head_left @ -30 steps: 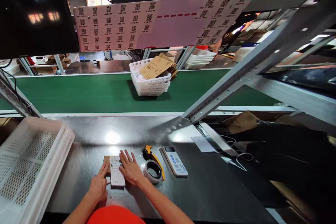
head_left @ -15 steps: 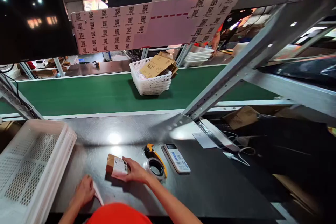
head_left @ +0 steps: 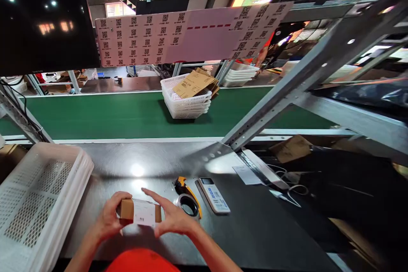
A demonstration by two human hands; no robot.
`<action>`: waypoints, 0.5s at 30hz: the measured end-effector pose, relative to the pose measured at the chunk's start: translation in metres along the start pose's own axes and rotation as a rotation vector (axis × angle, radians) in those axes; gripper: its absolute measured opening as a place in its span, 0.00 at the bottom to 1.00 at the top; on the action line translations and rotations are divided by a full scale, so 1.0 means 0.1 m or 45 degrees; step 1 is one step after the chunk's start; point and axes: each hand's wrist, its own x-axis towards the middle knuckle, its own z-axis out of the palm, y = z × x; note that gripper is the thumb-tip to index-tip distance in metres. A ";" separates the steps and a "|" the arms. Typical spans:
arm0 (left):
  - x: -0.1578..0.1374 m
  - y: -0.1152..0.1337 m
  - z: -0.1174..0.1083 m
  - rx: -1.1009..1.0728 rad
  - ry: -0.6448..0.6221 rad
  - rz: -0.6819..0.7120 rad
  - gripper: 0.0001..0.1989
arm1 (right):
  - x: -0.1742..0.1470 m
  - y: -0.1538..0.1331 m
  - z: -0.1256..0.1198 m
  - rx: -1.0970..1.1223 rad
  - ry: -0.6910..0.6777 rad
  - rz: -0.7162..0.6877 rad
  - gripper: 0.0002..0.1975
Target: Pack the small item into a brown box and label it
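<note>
Two hands now hold one small cardboard box [head_left: 140, 211] between them, lifted just clear of the table [head_left: 255, 229]. The left hand [head_left: 110, 219] grips the box's left end with thumb and fingers curled round it; the right hand [head_left: 174, 220] clasps the right end, its fingers spread along the far side. A white label [head_left: 144, 212] wraps the middle of the box and faces up.

Half a second ago the box lay tilted under the right hand alone, while the left hand was off to the near left with a thin white strip; a second ago both hands pressed the label flat on the box. So the label looks stuck down and the box is now picked up, turned lengthwise between the hands.

Just right of the right hand sit a roll of tape [head_left: 188, 205] and a yellow cutter [head_left: 185, 187], and beyond them a white calculator [head_left: 214, 195]. Well to the left of the left hand stands a white basket [head_left: 28, 204]. Far ahead of both hands, a stack of white baskets [head_left: 186, 102] with cardboard on top rests on the green belt [head_left: 95, 112].
</note>
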 end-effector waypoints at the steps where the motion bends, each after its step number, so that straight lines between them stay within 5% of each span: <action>1: -0.01 0.04 -0.01 -0.007 0.036 -0.022 0.26 | -0.05 -0.03 0.02 -0.130 0.078 -0.095 0.64; 3: -0.04 0.09 0.00 -0.004 0.083 -0.063 0.25 | -0.11 -0.06 0.12 -0.369 0.204 -0.311 0.61; 9: -0.13 0.12 0.09 -0.003 0.126 -0.107 0.25 | -0.09 -0.12 0.37 -0.719 0.393 -0.635 0.18; 15: -0.24 0.19 0.07 0.075 -0.061 -0.250 0.29 | -0.05 -0.31 0.24 -0.799 0.519 -0.914 0.15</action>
